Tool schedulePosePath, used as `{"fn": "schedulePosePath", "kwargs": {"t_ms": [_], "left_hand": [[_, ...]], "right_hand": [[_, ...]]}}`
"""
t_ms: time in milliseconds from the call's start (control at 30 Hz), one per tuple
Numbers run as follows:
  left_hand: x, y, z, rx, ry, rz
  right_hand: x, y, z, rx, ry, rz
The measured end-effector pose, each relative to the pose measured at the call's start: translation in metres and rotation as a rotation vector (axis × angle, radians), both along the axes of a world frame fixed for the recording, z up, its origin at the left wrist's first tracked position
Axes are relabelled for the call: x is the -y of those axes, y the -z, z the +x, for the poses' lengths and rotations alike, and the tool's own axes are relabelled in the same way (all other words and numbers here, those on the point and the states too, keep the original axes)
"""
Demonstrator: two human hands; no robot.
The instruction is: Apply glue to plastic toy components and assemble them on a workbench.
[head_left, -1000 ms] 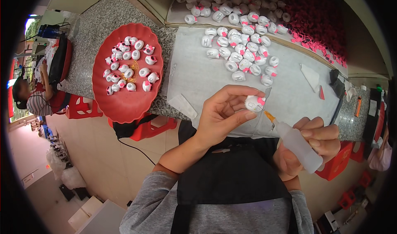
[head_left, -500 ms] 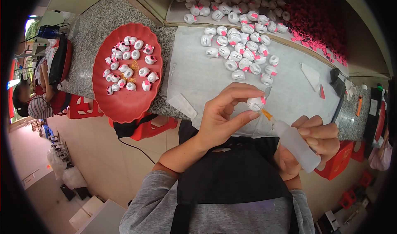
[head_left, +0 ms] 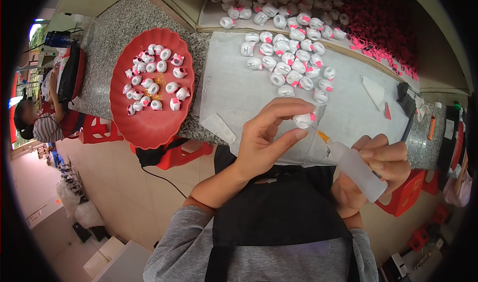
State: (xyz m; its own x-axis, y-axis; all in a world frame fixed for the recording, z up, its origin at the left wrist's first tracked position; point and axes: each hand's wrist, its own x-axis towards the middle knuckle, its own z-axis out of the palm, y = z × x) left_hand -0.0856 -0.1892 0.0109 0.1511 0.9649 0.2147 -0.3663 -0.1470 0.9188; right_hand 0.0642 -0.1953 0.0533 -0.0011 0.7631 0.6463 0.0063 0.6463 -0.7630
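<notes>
Between thumb and fingers, my left hand (head_left: 266, 132) pinches a small white figurine head (head_left: 302, 120) with a pink bow. My right hand (head_left: 383, 165) grips a translucent squeeze bottle (head_left: 357, 171), tilted so its yellow-orange nozzle (head_left: 323, 136) points up toward the figurine head. A short gap lies between the thin tip and the head. Just beyond my hands, several similar white heads (head_left: 294, 65) with pink bows lie on white paper (head_left: 226, 78) covering the worktop.
At the left, a red scalloped tray (head_left: 149, 127) holds several finished-looking heads with dark pink parts. Behind, a shelf carries more white heads (head_left: 294, 0) and a heap of pink pieces (head_left: 381, 33). Paper scraps (head_left: 373, 93) lie at right. Another person (head_left: 45, 122) sits far left near red stools (head_left: 97, 130).
My left hand has moved slightly up and left with the figurine head. The bottle's nozzle, close against the head before, is now a little apart from it.
</notes>
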Motion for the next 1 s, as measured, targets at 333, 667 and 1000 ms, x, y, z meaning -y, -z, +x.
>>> {"fn": "schedulePosePath", "kwargs": {"t_ms": [333,667,1000], "left_hand": [[-0.004,-0.002,-0.021,0.115,-0.199,-0.12],[-0.001,-0.004,-0.023,0.166,-0.151,-0.157],[-0.004,0.004,-0.019,0.163,-0.091,-0.15]], "right_hand": [[-0.08,0.023,0.049,-0.014,-0.032,-0.594],[-0.149,0.049,0.042,1.09,0.653,-0.281],[-0.074,0.006,0.015,0.142,0.055,-0.633]]}}
